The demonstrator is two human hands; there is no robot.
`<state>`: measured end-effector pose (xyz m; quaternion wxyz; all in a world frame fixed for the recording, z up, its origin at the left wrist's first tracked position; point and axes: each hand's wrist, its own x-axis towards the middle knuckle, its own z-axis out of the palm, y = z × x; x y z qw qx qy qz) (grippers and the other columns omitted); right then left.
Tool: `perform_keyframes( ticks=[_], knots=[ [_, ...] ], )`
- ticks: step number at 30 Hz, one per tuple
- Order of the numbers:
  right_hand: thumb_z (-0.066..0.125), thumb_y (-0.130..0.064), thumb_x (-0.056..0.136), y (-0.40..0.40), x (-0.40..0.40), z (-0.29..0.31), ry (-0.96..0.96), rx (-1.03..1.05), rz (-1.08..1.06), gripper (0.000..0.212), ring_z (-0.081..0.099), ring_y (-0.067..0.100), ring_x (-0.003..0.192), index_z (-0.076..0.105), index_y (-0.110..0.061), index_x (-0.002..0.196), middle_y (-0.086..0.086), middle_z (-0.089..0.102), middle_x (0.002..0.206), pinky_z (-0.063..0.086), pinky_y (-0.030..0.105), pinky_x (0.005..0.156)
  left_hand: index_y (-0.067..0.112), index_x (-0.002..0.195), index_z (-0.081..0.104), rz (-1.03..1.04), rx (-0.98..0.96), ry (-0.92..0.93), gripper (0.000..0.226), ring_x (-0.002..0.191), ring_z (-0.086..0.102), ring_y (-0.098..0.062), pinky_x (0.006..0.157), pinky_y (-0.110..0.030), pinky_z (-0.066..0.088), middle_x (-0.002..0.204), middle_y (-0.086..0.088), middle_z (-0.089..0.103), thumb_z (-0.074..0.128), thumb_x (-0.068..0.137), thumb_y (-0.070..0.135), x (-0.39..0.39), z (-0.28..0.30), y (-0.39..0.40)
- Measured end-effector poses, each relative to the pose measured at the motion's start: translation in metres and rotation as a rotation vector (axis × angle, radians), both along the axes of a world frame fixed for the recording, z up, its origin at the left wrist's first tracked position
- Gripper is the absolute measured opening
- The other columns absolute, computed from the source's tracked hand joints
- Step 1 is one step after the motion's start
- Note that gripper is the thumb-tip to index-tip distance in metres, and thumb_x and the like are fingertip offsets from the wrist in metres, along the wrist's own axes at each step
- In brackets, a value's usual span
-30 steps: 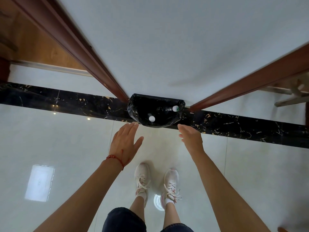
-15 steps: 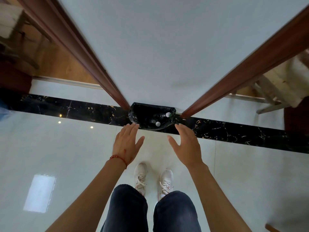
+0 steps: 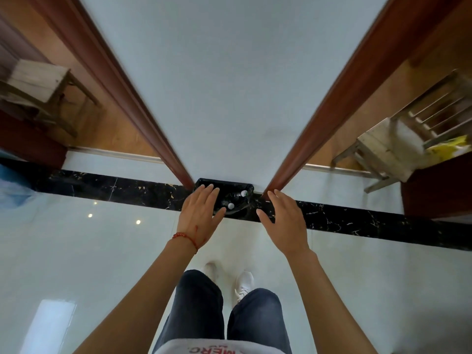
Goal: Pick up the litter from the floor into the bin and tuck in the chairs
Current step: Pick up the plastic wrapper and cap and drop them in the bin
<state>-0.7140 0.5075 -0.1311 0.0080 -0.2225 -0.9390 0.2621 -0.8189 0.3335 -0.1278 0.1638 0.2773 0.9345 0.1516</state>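
Observation:
A bin lined with a black bag (image 3: 238, 185) stands on the floor against the white wall, between two brown door frames. Inside it lie dark bottles with white caps (image 3: 231, 206). My left hand (image 3: 198, 217), with a red bead bracelet at the wrist, is spread flat in front of the bin's left side and holds nothing. To the right of the bin my right hand (image 3: 286, 223) is also spread, fingers apart, with nothing in it. A pale wooden chair (image 3: 385, 146) stands in the right doorway, another pale wooden chair (image 3: 38, 80) in the left one.
A black marble strip (image 3: 357, 221) runs across the glossy white tiled floor (image 3: 89, 251). Brown door frames (image 3: 143, 111) flank the wall panel. Something yellow (image 3: 449, 148) lies beside the right chair. My legs and white shoes (image 3: 244, 283) are below.
The view has pulled up and back, so the bin looks smaller and both chairs show. My hands have risen and now overlap the bin in the picture.

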Motion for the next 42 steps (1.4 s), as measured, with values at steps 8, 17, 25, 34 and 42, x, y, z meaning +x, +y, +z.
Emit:
perform_keyframes(
  ticks=[8, 17, 25, 34, 42],
  knots=[
    [0.054, -0.038, 0.089, 0.007, 0.033, 0.022, -0.026, 0.021, -0.062, 0.052, 0.039, 0.026, 0.131, 0.046, -0.009, 0.132, 0.012, 0.047, 0.139, 0.03, 0.039, 0.108, 0.013, 0.139, 0.03, -0.081, 0.031, 0.04, 0.054, 0.14, 0.019, -0.024, 0.115, -0.035, 0.013, 0.149, -0.007, 0.031, 0.04, 0.093, 0.039, 0.011, 0.028, 0.016],
    [0.055, -0.039, 0.088, -0.004, 0.055, 0.023, -0.032, 0.026, -0.364, 0.054, 0.039, 0.026, 0.131, 0.046, -0.009, 0.132, 0.013, 0.048, 0.138, 0.031, 0.039, 0.107, 0.015, 0.14, 0.027, -0.335, 0.01, 0.009, 0.054, 0.141, 0.016, -0.023, 0.115, -0.038, 0.014, 0.151, -0.006, 0.028, 0.039, 0.093, 0.039, -0.011, 0.027, 0.029],
    [0.048, -0.042, 0.09, -0.045, 0.083, 0.021, -0.089, -0.026, -0.653, 0.056, 0.033, 0.024, 0.135, 0.038, -0.014, 0.137, 0.01, 0.04, 0.145, 0.028, 0.039, 0.109, 0.013, 0.139, 0.031, -0.661, 0.01, 0.012, 0.054, 0.14, 0.021, -0.024, 0.114, -0.037, 0.016, 0.148, -0.008, 0.033, 0.041, 0.092, 0.039, -0.015, 0.019, 0.042],
    [0.048, -0.043, 0.091, -0.09, 0.167, 0.027, -0.12, -0.052, -1.019, 0.056, 0.032, 0.023, 0.134, 0.037, -0.014, 0.138, 0.009, 0.039, 0.145, 0.027, 0.036, 0.108, 0.014, 0.14, 0.027, -1.046, -0.021, 0.014, 0.056, 0.14, 0.02, -0.023, 0.115, -0.034, 0.013, 0.149, -0.007, 0.031, 0.037, 0.093, 0.041, 0.043, 0.015, 0.077],
    [0.045, -0.045, 0.091, -0.15, 0.265, 0.032, -0.107, -0.053, -1.353, 0.056, 0.028, 0.018, 0.136, 0.035, -0.016, 0.138, 0.004, 0.037, 0.146, 0.025, 0.034, 0.108, 0.012, 0.138, 0.033, -1.338, 0.026, 0.046, 0.053, 0.138, 0.025, -0.025, 0.113, -0.04, 0.021, 0.146, -0.009, 0.036, 0.041, 0.092, 0.039, 0.139, 0.024, 0.091]
  ],
)
